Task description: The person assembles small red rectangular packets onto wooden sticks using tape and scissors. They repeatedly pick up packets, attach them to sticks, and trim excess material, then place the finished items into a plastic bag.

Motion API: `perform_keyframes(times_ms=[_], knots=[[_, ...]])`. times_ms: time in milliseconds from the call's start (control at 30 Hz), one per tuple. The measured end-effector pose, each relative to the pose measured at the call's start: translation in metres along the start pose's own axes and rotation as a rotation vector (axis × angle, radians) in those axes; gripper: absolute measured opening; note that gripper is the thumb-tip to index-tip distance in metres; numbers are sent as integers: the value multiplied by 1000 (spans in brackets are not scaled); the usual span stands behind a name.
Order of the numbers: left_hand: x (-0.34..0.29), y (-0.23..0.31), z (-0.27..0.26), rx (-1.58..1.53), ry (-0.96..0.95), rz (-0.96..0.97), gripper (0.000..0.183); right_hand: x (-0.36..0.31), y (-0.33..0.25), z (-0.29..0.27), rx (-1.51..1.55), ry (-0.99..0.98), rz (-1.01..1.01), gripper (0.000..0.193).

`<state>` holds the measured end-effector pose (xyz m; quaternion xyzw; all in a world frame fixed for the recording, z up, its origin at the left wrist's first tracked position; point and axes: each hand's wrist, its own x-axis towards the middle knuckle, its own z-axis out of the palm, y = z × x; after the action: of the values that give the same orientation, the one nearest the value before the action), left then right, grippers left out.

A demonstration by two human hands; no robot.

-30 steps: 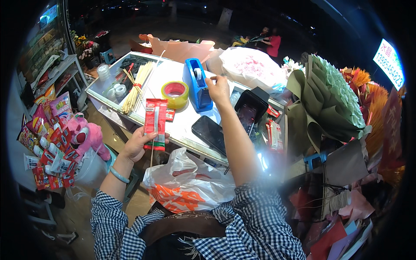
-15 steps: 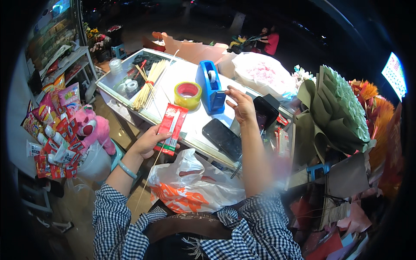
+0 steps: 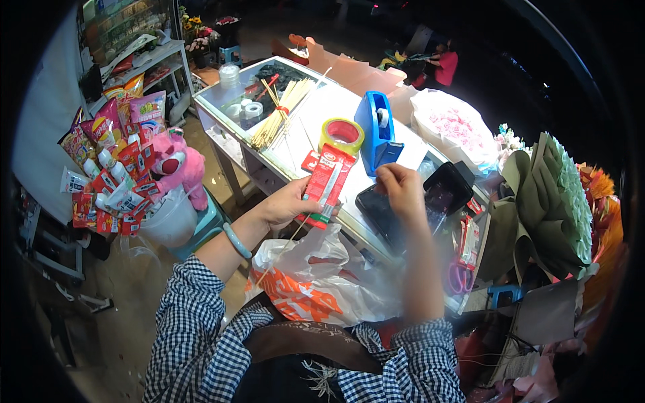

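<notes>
My left hand (image 3: 287, 203) grips a red snack packet (image 3: 336, 176) with a green lower end. A thin wooden stick (image 3: 285, 247) runs down from the packet, and a pale strip lies along its face. My right hand (image 3: 403, 191) is raised over the black phone (image 3: 376, 218), fingers pinched; whatever is between them is too small to make out. Just beyond it stands a blue tape dispenser (image 3: 377, 138). A wide yellow tape roll (image 3: 342, 134) rests beside the dispenser, behind the packet. Another red packet (image 3: 311, 161) lies on the table, partly covered.
Bundled wooden sticks (image 3: 277, 119) lie at the table's far left. A white and orange plastic bag (image 3: 295, 289) is at the near edge. Pink scissors (image 3: 461, 277) and a black box (image 3: 449, 188) sit right. Wrapped bouquets (image 3: 554, 201) crowd the right; a snack-filled bucket (image 3: 171, 225) stands left.
My right hand has left the dispenser's cutting end and come lower, its fingers now drawn together. The left hand keeps hold of the packet. The whole view has shifted.
</notes>
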<state>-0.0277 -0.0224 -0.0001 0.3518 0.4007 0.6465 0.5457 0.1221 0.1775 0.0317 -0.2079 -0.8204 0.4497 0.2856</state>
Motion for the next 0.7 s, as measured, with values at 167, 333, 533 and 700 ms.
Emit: perform_keyframes(times_ms=[167, 333, 533, 700], knots=[[1, -2, 7, 51, 52, -16, 46, -46, -49, 35, 217, -301, -129, 22], [-2, -3, 18, 105, 51, 29, 48, -41, -53, 56, 120, -254, -75, 19], [-7, -5, 22, 134, 71, 189, 43, -41, -41, 61, -224, -87, -113, 35], [-3, -8, 17, 8, 141, 165, 32, -40, -35, 64, 12, 34, -110, 29]])
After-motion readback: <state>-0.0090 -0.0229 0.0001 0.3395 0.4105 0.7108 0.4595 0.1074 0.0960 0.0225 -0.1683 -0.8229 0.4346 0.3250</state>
